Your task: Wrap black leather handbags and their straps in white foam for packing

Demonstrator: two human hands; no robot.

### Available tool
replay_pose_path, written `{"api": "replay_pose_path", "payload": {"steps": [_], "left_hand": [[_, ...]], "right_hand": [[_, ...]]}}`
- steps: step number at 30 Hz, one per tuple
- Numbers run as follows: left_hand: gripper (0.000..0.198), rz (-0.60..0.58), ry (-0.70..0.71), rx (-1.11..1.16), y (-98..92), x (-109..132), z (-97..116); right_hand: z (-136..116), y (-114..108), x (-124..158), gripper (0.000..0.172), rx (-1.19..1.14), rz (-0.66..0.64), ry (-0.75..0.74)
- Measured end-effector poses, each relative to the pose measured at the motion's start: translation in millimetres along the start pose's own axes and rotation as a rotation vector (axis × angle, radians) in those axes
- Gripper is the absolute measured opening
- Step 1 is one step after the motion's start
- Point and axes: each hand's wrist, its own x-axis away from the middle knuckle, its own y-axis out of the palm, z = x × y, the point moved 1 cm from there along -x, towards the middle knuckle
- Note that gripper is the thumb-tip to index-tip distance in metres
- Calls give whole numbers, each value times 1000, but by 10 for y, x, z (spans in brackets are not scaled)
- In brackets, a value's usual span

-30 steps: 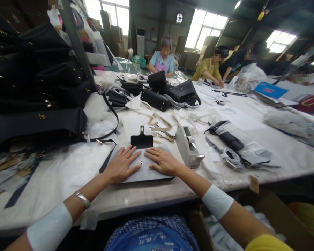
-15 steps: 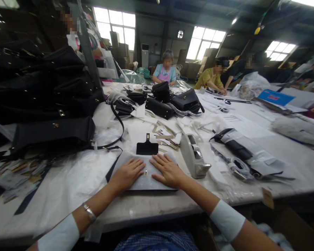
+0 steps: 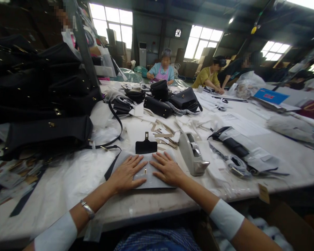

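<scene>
A black handbag (image 3: pixel 110 169) lies flat in front of me, mostly covered by a pale translucent wrapping sheet (image 3: pixel 146 181). Its small gold clasp (image 3: pixel 145 170) pokes up through the sheet between my hands. Beyond the sheet's far edge, a black flap (image 3: pixel 146 147) with a metal-tipped tab lies spread out. My left hand (image 3: pixel 128 172) rests flat on the left half of the sheet, fingers apart. On the right half lies my right hand (image 3: pixel 167 169), palm down with its fingers spread. Neither hand grasps anything.
A grey tape dispenser (image 3: pixel 192 155) stands just right of the bag. Paper and card scraps (image 3: pixel 164 134) lie behind it. Black bags (image 3: pixel 49 134) are piled at left, more (image 3: pixel 158 106) mid-table. A wrapped bag (image 3: pixel 240 148) lies at right. Co-workers (image 3: pixel 163 71) work across the table.
My left thumb has spread away from the fingers, down toward the near edge of the sheet. My right hand stays about where it was. The view has shifted slightly.
</scene>
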Motion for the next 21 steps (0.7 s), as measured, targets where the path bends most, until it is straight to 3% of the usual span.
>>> {"api": "replay_pose_path", "payload": {"steps": [3, 9, 17, 21], "left_hand": [[70, -9, -2, 5, -3, -10, 2], [72, -24, -36, -17, -21, -23, 20], [72, 19, -41, -33, 32, 14, 4], [72, 73, -35, -50, 46, 43, 23]], "right_hand": [[-25, 17, 9, 48, -15, -56, -27], [-64, -66, -19, 56, 1, -32, 158], [-98, -157, -394, 28, 112, 2, 221], [-79, -60, -361, 35, 125, 29, 231]]}}
